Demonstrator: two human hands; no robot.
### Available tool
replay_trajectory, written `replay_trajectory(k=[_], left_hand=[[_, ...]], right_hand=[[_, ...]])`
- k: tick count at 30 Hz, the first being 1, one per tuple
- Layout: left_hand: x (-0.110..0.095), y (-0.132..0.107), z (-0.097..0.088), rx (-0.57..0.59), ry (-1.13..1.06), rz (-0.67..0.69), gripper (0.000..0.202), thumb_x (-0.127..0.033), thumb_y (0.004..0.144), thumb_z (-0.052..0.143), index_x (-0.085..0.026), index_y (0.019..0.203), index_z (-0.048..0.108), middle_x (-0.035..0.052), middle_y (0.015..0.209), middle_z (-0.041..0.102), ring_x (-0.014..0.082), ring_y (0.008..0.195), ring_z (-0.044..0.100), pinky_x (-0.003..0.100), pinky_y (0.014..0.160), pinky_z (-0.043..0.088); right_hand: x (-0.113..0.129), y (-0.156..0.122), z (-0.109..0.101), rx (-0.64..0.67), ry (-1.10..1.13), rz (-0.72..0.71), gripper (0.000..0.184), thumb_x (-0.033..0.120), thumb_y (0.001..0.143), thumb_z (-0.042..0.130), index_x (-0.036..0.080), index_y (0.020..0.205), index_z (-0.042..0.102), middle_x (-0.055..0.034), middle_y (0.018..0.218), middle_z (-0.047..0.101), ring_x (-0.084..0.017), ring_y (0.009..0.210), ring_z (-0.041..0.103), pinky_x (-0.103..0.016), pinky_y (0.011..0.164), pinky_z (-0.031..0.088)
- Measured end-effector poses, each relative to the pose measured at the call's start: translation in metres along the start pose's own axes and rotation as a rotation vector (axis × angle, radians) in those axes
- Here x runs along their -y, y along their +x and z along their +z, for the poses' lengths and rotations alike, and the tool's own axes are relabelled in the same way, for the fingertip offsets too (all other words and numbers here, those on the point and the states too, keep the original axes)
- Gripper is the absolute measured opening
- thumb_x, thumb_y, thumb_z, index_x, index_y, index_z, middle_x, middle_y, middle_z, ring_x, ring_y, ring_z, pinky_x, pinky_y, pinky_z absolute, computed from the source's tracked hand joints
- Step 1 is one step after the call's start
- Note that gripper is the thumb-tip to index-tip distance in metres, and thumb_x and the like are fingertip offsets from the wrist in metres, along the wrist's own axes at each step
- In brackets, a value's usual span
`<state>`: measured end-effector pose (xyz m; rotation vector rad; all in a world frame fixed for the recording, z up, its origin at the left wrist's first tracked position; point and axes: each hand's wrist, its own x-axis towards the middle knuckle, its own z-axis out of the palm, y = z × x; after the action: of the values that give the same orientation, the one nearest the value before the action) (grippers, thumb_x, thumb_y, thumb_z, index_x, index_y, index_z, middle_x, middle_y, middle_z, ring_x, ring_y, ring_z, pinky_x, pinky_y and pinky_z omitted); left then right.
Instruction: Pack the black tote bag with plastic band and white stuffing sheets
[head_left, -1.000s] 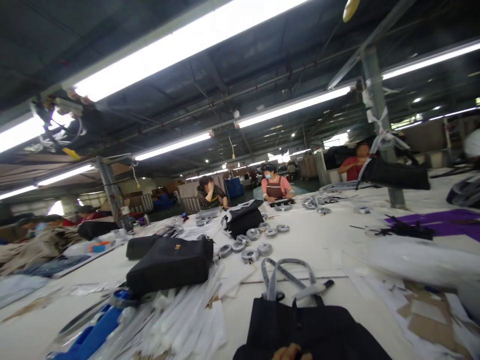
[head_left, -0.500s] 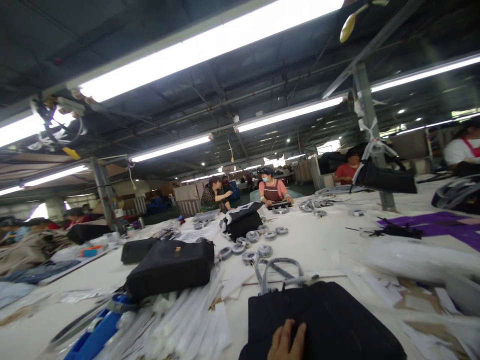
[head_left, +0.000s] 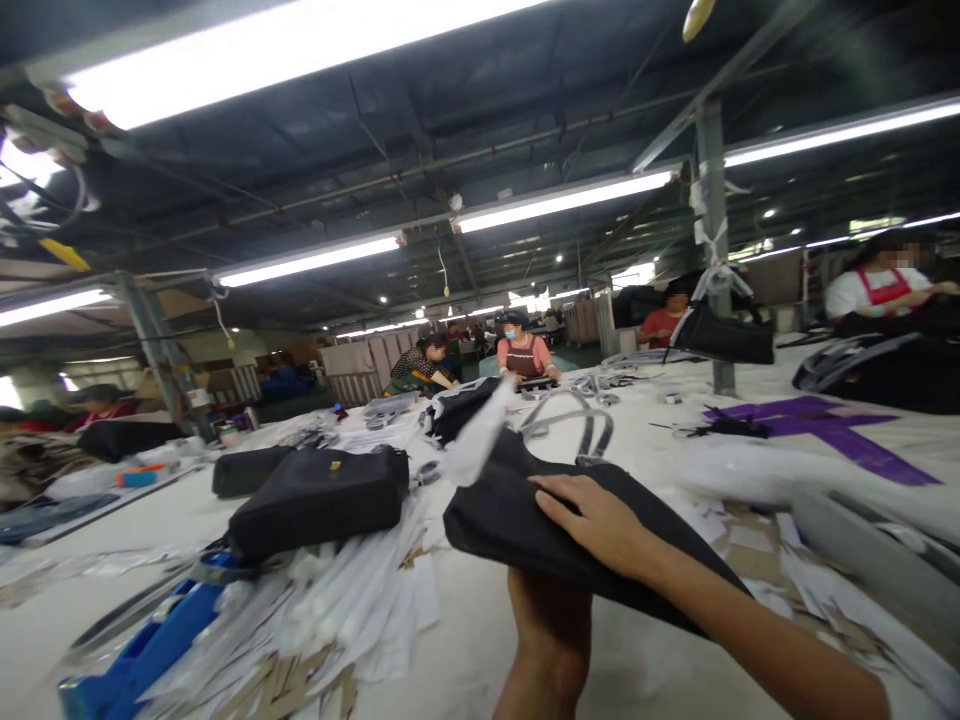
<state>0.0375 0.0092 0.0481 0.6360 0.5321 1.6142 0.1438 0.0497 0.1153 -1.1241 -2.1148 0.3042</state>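
Observation:
A black handbag is tilted up off the table, its grey-wrapped handles at the far side. My left hand holds it from below, with the fingers hidden behind the bag. Across the upper face lies my right hand, fingers stretched out and resting on the black material. A blurred white sheet, perhaps paper or film, stands at the bag's left end. To the left, another black handbag with a small gold clasp lies on the table.
Left of my hands are white strips, scraps and a blue tape dispenser. Purple pieces and clear plastic lie to the right. A post rises from the table. Several co-workers are around it.
The bag has been lifted and tilted. Both my hands are now on it, where one showed before. A white sheet has appeared at its left end. The view has shifted slightly.

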Motion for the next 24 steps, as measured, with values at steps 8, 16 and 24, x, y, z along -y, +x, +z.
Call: replay_trajectory(k=[8, 16, 24], left_hand=[[0.057, -0.038, -0.069, -0.210, -0.390, -0.313, 0.040, -0.032, 0.094, 0.041, -0.025, 0.120, 0.070, 0.0080, 0.118, 0.071, 0.0248, 0.113, 0.064, 0.042, 0.098, 0.052], [0.046, -0.085, -0.093, -0.418, -0.414, -0.414, 0.033, -0.018, 0.095, 0.043, -0.018, 0.116, 0.069, 0.0107, 0.114, 0.071, 0.0219, 0.108, 0.067, 0.038, 0.100, 0.051], [-0.047, -0.142, -0.162, -0.543, 0.364, -0.347, 0.041, -0.033, 0.077, 0.079, -0.011, 0.109, 0.066, 0.0156, 0.101, 0.071, 0.0223, 0.079, 0.072, 0.025, 0.059, 0.055]], right_hand=[[-0.039, -0.065, 0.084, 0.265, -0.187, 0.056, 0.050, 0.058, 0.096, 0.042, 0.030, 0.131, 0.062, -0.0020, 0.134, 0.062, -0.028, 0.123, 0.055, -0.047, 0.105, 0.043], [-0.049, -0.090, 0.117, 0.348, -0.175, 0.041, 0.054, 0.060, 0.097, 0.040, 0.029, 0.139, 0.055, -0.0035, 0.144, 0.052, -0.027, 0.134, 0.047, -0.049, 0.111, 0.038], [-0.063, -0.114, 0.138, 0.174, -0.273, -0.142, 0.052, 0.053, 0.096, 0.045, 0.026, 0.139, 0.055, -0.0060, 0.144, 0.053, -0.029, 0.130, 0.051, -0.049, 0.106, 0.041]])
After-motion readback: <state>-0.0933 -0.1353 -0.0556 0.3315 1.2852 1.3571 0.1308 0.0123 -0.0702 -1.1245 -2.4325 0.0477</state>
